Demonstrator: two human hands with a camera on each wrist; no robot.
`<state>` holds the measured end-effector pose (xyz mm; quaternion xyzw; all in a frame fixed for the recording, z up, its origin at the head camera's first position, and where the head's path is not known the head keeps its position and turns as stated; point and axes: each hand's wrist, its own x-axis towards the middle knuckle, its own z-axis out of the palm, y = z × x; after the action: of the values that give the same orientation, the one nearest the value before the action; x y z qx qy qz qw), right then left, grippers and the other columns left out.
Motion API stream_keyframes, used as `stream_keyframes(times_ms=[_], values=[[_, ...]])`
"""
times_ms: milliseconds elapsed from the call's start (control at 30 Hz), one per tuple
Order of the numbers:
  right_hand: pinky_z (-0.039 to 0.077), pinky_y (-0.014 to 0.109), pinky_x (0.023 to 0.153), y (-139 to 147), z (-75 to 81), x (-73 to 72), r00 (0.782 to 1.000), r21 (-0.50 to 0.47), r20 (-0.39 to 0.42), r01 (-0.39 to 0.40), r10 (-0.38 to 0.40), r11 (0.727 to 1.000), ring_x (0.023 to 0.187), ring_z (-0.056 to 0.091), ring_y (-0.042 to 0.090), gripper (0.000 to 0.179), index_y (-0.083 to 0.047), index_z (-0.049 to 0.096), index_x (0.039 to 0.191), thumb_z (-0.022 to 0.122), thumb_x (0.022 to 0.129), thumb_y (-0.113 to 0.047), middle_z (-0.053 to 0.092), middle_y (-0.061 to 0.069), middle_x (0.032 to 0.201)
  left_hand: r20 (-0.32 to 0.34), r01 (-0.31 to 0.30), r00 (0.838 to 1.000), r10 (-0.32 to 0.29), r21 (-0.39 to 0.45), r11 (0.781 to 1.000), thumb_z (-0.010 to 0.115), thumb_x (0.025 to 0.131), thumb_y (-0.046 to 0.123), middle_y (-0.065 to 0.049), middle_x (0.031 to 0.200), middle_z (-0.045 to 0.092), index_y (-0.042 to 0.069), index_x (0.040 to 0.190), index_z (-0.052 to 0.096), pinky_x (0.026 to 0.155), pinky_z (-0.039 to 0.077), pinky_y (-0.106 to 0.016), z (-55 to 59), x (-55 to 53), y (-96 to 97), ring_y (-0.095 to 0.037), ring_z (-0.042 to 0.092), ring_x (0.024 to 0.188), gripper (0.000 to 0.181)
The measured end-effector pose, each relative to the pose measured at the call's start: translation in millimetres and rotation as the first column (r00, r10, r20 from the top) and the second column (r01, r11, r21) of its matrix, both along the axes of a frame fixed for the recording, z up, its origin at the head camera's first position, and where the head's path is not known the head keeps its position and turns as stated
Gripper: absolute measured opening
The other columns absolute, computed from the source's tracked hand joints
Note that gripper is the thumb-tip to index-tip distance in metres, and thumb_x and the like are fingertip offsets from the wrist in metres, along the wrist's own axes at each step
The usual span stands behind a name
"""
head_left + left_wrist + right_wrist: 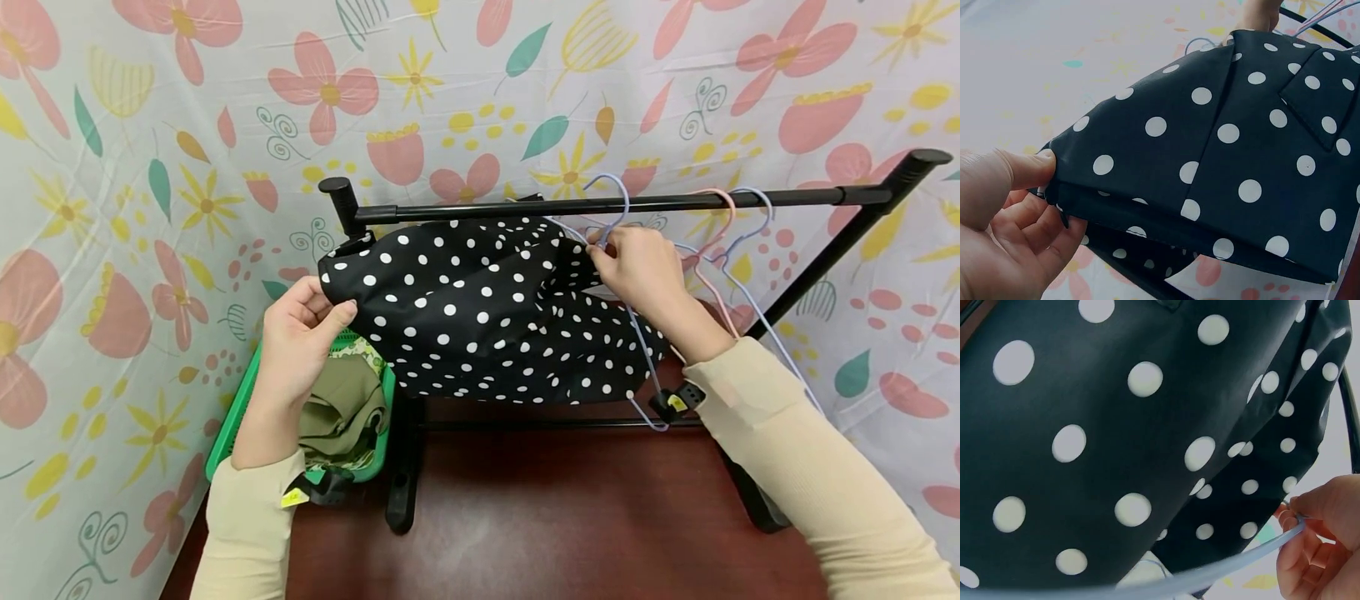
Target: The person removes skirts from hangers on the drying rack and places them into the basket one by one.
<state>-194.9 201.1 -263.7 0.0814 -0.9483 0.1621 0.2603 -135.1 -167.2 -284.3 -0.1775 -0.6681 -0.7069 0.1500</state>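
A black garment [465, 317] with white polka dots stretches between the two hands, just below the rack's top bar. My left hand [300, 333] pinches its left edge between thumb and fingers; the left wrist view shows this edge [1141, 206] hanging in a fold. At the garment's other end, my right hand [637, 262] grips a lilac hanger [643, 346] just below its hook, which overlaps the bar. In the right wrist view the hanger's wire [1235, 559] runs from the pinching fingertips across the bottom, in front of the dotted cloth. Part of the hanger is hidden behind the garment.
The black rack's bar [480, 208] spans the scene. Right of my right hand hang a pink hanger [716, 292] and a blue hanger [761, 312]. A green basket [378, 454] with olive cloth [345, 400] sits at left on the dark red tabletop [555, 508]. Flowered sheeting [465, 108] stands behind.
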Motion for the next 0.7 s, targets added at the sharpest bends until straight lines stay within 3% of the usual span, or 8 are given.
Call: stream_keyframes(times_ms=[233,400,567,700], values=[[0.036,0.044,0.048,2.0,-0.6,-0.3,1.000,0.000,0.007,-0.005,0.005,1.000,0.054,0.050,0.031,0.039,-0.012,0.050,0.048,0.058,0.085,-0.020,0.059,0.009,0.064,0.002,-0.034,0.999,0.034,0.046,0.998,0.062,0.082,-0.008,-0.001,0.081,0.070,0.003,0.087,0.061,0.067,0.050,-0.020,1.6,0.6,-7.2,-0.011,0.064,0.073,0.012],[0.036,0.044,0.049,2.2,-1.0,0.5,1.000,0.003,0.000,-0.012,0.012,1.000,0.056,0.051,0.031,0.040,-0.011,0.048,0.047,0.057,0.085,-0.020,0.059,0.009,0.066,0.002,-0.030,1.000,0.030,0.054,0.998,0.062,0.082,-0.008,-0.001,0.083,0.070,0.002,0.089,0.060,0.068,0.050,-0.020,1.8,-0.7,-8.6,-0.010,0.064,0.075,0.012],[0.036,0.044,0.047,1.9,-0.8,1.6,1.000,0.007,-0.014,-0.021,0.021,1.000,0.055,0.052,0.032,0.038,-0.010,0.051,0.048,0.057,0.084,-0.019,0.057,0.009,0.062,0.070,-0.065,0.995,0.065,-0.008,0.998,0.060,0.085,-0.005,0.006,0.083,0.070,0.009,0.095,0.052,0.070,0.049,-0.018,-1.3,-2.1,-8.7,-0.007,0.064,0.076,0.020],[0.033,0.041,0.044,1.1,-0.5,3.1,1.000,0.017,-0.006,-0.027,0.027,0.999,0.050,0.049,0.029,0.042,-0.011,0.044,0.045,0.057,0.084,-0.019,0.051,0.007,0.055,0.120,-0.096,0.988,0.099,-0.033,0.995,0.060,0.085,-0.003,0.009,0.084,0.070,0.014,0.101,0.042,0.071,0.049,-0.018,-2.3,-2.2,-8.7,-0.006,0.065,0.078,0.029]])
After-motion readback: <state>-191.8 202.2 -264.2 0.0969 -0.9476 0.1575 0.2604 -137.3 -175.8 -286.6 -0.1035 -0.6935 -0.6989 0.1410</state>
